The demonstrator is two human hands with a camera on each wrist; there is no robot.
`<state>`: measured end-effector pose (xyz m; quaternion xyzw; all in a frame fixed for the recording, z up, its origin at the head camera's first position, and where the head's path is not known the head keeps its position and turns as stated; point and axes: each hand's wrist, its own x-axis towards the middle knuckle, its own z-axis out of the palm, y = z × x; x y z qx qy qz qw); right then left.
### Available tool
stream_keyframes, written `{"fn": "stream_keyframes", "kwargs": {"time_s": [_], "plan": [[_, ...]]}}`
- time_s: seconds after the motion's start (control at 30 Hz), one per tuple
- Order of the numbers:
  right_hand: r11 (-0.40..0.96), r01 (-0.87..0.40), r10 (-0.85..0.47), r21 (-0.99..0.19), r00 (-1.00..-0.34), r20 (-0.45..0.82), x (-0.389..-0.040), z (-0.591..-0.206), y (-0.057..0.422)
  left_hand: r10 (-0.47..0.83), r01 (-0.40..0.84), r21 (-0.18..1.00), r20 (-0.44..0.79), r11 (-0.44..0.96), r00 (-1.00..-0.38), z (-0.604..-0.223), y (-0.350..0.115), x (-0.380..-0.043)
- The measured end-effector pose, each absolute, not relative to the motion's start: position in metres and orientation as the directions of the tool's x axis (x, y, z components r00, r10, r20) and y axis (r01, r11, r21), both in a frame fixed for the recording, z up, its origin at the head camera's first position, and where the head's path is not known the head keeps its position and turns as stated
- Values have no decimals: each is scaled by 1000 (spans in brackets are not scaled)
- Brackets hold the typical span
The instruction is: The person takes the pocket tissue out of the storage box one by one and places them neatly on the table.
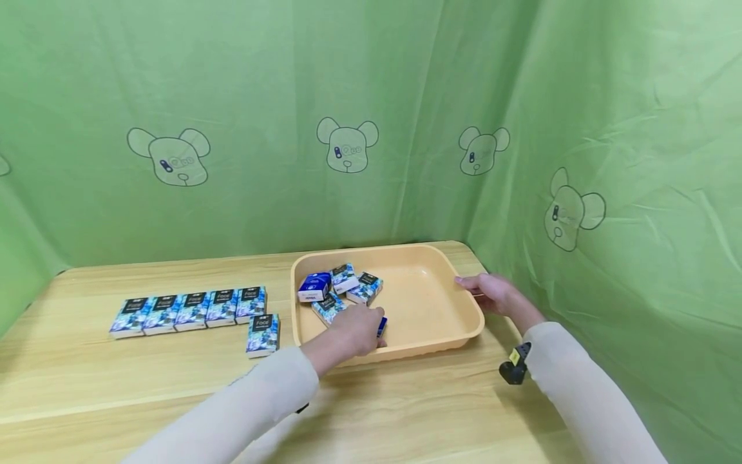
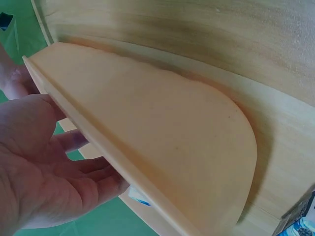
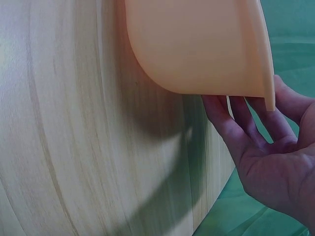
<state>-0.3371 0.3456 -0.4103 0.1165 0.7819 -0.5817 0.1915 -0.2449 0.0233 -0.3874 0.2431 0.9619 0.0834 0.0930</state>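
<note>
My left hand (image 1: 358, 327) reaches over the near wall into a shallow peach tray (image 1: 429, 290). Between its thumb and forefinger shows a dark blue tissue pack (image 1: 382, 327), mostly hidden by the hand; in the left wrist view the tray wall covers the fingertips. At the tray's right end my right hand (image 1: 489, 291) holds the rim, its thumb at the edge and its fingers (image 3: 236, 115) beneath. Left of my left hand, several tissue packs lie jumbled in the tray, among them a blue one (image 1: 315, 287) and a blue-and-white one (image 1: 365, 288).
Left of the tray, several blue-and-white tissue packs (image 1: 192, 310) stand side by side in a row on the wooden table (image 1: 145, 380). Another pack (image 1: 263, 335) lies nearer the front, by the row's right end. A green curtain (image 1: 249, 212) hangs behind and to the right.
</note>
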Motion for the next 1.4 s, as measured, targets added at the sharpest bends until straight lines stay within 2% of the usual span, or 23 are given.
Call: {"fn": "stream_keyframes", "kwargs": {"time_s": [0.37, 0.9, 1.27, 1.4], "plan": [[294, 404, -60, -866, -897, -438, -338, -413, 346, 490, 468, 199, -79, 861, -868, -393, 26, -248], [293, 405, -52, -866, -898, -438, -338, -410, 345, 487, 463, 207, -84, 862, -869, -397, 24, -252], [293, 390, -59, -873, -904, -424, -339, -413, 346, 491, 468, 243, -40, 850, -870, -388, 15, -254], [302, 392, -55, -869, -903, -427, -338, -413, 347, 488, 457, 294, -37, 839, -872, -376, 7, -257]]}}
